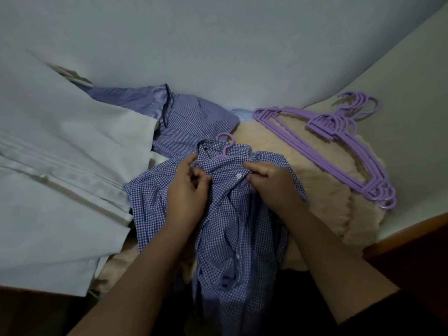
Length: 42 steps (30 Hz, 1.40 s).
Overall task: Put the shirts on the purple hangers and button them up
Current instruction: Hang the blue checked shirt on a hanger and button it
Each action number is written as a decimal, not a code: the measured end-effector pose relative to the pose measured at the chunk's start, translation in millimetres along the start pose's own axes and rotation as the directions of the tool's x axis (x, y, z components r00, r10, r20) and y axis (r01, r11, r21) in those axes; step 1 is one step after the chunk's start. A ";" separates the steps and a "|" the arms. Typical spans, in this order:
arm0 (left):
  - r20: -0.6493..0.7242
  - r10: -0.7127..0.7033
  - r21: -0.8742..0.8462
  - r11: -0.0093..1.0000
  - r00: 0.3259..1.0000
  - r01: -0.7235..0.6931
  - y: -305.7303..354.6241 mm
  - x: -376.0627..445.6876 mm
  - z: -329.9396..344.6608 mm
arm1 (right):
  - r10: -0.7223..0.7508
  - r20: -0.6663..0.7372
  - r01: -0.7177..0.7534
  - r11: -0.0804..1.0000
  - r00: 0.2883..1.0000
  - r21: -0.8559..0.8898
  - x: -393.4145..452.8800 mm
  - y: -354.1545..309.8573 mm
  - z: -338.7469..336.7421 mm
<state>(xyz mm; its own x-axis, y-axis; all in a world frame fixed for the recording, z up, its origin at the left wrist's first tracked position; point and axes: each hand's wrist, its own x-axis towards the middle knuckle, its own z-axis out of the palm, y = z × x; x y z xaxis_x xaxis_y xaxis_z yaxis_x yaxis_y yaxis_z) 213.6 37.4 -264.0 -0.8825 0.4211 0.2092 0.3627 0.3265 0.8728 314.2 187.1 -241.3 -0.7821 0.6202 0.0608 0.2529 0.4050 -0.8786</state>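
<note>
Both hands, left hand [188, 187] and right hand [268, 177], are pinching the gingham shirt [232, 214] placket at 12 o'clock; the button [238, 176] needs aligning squarely with its hole.

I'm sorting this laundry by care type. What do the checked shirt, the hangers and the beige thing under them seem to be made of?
Checked shirt: thin woven cloth, probably cotton or a blend; it creases softly and has a matte gingham print.
Stack of purple hangers: moulded plastic, smooth with a slight sheen, uniform colour.
Beige blanket: fluffy pile, seemingly fleece or plush; the exact fibre cannot be told.
</note>
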 end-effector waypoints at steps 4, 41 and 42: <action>0.144 -0.044 0.198 0.980 0.989 0.014 -12.6 22.0 11.7 | 0.065 0.130 -0.041 0.983 0.989 -0.182 16.9 10.1 2.7; 0.187 -0.422 -0.525 0.720 0.887 0.454 30.9 -89.5 -10.0 | 0.258 0.059 -0.264 0.933 0.964 0.244 -95.4 -19.5 10.5; 0.203 -0.438 -0.539 0.697 0.876 0.473 32.9 -90.7 -10.9 | 0.267 0.087 -0.281 0.930 0.960 0.238 -97.0 -21.0 11.5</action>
<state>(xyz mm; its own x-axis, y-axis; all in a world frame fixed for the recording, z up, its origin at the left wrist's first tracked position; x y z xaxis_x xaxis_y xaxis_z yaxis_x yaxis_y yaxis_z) 302.3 0.7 -249.5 -0.8713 0.3974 -0.2880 -0.3259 -0.0297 0.9449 378.2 110.7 -234.2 -0.7327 0.6448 -0.2178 0.3193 0.0430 -0.9467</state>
